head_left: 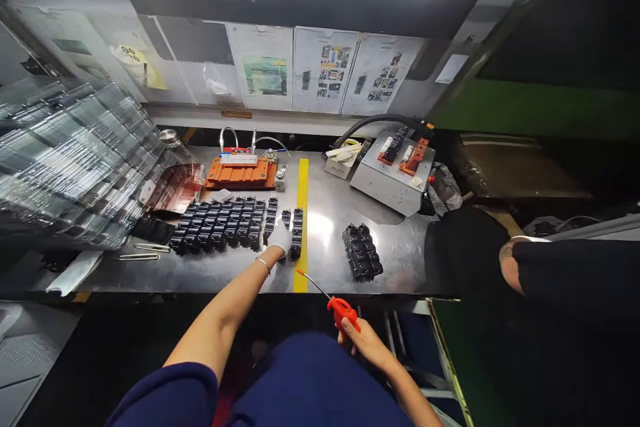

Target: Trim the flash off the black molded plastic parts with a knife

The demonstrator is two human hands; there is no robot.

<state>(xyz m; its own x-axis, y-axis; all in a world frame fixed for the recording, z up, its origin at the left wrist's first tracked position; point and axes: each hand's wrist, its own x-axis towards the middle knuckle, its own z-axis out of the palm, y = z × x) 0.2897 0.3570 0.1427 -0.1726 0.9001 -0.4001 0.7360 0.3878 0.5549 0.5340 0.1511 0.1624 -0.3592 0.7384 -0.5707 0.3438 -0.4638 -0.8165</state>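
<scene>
My left hand (281,237), in a white glove, is closed on a narrow black plastic strip (286,216); its fingers are partly hidden by the back of the hand. A similar black strip (297,233) stands just to its right, by the yellow tape line (303,187). On the left, a block of several black ribbed strips (220,223) lies in rows. My bare right hand (357,337) grips a red air blow gun (343,312) in front of the table edge. Its thin nozzle points up and left toward the tape.
Stacked clear plastic trays (75,160) lean at the left. An orange fixture (240,172) sits at the back, with a grey metal box (395,170) farther right. Another group of black parts (362,253) lies right of the tape. A person's dark sleeve (575,280) is at the right.
</scene>
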